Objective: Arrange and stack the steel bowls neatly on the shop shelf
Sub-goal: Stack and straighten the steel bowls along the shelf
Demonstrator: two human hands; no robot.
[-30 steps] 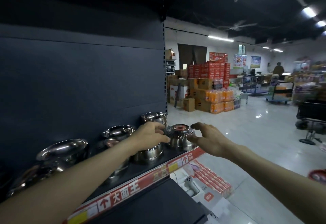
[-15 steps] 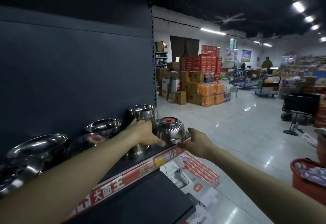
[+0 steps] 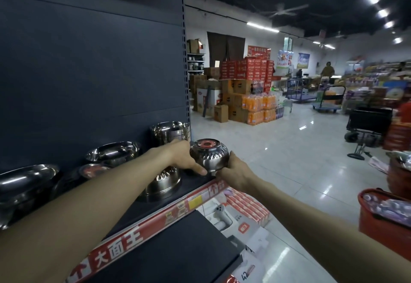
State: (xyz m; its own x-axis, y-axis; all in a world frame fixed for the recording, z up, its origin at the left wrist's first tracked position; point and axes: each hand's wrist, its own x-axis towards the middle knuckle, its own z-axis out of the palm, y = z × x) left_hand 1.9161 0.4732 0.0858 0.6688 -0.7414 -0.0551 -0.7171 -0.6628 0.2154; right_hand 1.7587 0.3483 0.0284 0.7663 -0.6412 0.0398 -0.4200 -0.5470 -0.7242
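Gripping inverted bowl point(image 3: 209, 157): left hand point(image 3: 185, 160), right hand point(image 3: 233, 172) | at shelf point(image 3: 195, 179) end, seemingly overhanging aisle

Two bare forearms reach into view, the left hand point(image 3: 184, 160) and right hand point(image 3: 236, 174) ungloved; no sleeve, watch or ring is apparent in the dim light.

The left forearm point(image 3: 106, 193) hides most of an upturned ribbed steel bowl point(image 3: 163, 182); at nine o'clock, a wide shiny steel bowl point(image 3: 20, 184) is cropped.
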